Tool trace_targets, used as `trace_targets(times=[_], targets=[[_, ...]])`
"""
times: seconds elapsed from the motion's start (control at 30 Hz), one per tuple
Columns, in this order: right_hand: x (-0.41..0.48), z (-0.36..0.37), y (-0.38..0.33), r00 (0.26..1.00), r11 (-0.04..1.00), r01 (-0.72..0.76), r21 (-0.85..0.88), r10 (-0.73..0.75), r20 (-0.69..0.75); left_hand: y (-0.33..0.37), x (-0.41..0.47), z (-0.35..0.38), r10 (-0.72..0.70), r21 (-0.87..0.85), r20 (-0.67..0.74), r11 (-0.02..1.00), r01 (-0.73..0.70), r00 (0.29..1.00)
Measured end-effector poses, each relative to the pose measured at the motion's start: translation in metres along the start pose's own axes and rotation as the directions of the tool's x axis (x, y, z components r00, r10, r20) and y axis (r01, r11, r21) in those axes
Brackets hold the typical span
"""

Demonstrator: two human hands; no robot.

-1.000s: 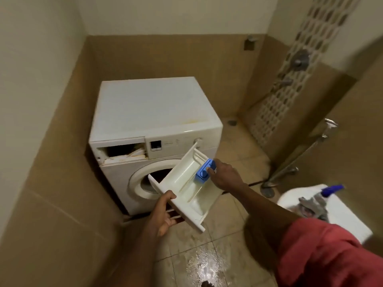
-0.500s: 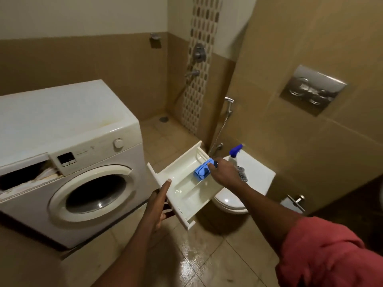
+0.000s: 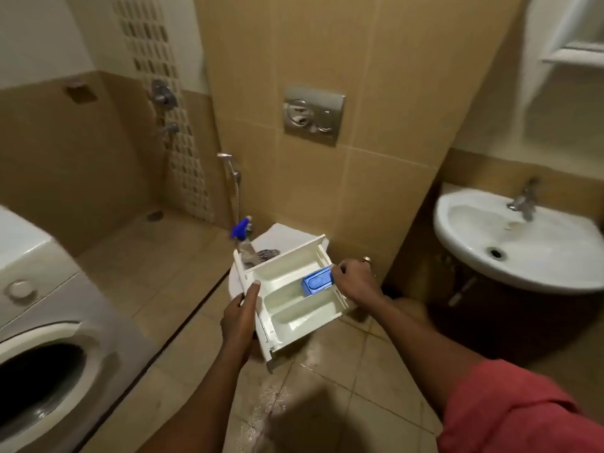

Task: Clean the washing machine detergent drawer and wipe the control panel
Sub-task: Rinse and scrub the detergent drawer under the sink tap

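Detergent drawer (image 3: 294,299), white, out of the machine, was held in mid-air above the floor (image 3: 183,256), tilted, open side up, compartments visible. Blue insert (image 3: 317,282) sat in the drawer's far right compartment.

Left hand (image 3: 240,317) grasped the drawer at its near left side, by the front panel: thumb lay along the top edge, the other fingers were hidden underneath. Right hand (image 3: 354,282) was at the drawer's far right corner, fingers curled onto the right end of the blue insert and touching it. A ring (image 3: 366,259) showed on that hand. Red sleeve (image 3: 523,410) covered the right upper arm, low right.

Directly behind the drawer, and partly covered by it, was the white toilet (image 3: 277,232), lid down. On the lid stood a spray bottle (image 3: 243,238) with a blue trigger, and beside it something grey, too blurred to name. The drawer's far left corner overlapped the bottle's lower part.

Flush plate (image 3: 313,115) was on the tiled wall above the toilet; a hand sprayer (image 3: 230,165) hung to its left. Washing machine (image 3: 32,289) stood at far left, well apart from the drawer, dial (image 3: 18,288) and round door in view. Sink (image 3: 539,250) with tap (image 3: 524,199) was on the right, apart from the right hand. The floor below the drawer looked wet and shiny.
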State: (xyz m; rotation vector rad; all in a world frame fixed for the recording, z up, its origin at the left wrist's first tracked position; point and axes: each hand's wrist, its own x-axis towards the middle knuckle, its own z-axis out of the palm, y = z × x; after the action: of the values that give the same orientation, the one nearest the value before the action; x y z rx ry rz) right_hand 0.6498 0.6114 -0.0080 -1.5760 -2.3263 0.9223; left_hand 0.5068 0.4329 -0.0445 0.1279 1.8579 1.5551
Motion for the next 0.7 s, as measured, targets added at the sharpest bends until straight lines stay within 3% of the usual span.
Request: trace_targets(times=[0.13,0.37,0.7], targets=[[0.001,-0.044,0.054,0.989,0.993,-0.119,0.01,0.119,-0.091,0.003,-0.006,0.063,0.001,0.11,0.132,0.994,-0.015,0.991],[0.028,-0.111,0.12,0.929,0.954,-0.295,0.047,0.298,-0.221,0.025,0.024,0.173,-0.022,0.14,0.358,0.99,-0.03,0.934],[0.083,-0.192,0.187,0.789,0.858,-0.508,0.077,0.499,-0.358,0.079,0.056,0.321,0.034,0.141,0.68,0.974,-0.176,0.732]])
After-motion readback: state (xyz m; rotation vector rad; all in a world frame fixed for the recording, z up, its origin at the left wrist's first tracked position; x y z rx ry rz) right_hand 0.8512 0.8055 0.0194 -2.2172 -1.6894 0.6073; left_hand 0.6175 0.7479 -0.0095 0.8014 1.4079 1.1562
